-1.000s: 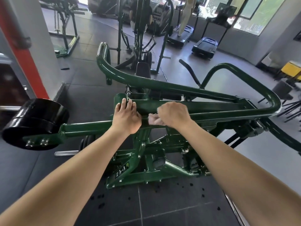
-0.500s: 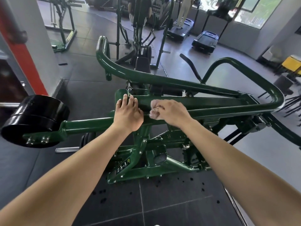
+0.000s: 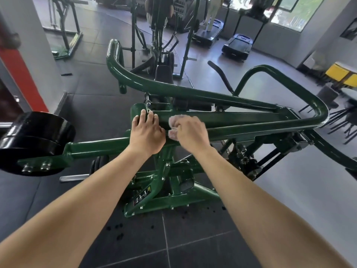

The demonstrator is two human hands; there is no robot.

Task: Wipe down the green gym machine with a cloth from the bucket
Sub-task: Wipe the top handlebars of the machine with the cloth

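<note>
Legend. On the green gym machine point(image 3: 96, 147) you find a single black sticker point(image 3: 140, 197) on the slanted lower strut, just below the frame's centre. It carries white marks and a small yellow patch point(image 3: 149, 189). These are too small and tilted for you to read. Nothing else bears legible lettering.
</note>
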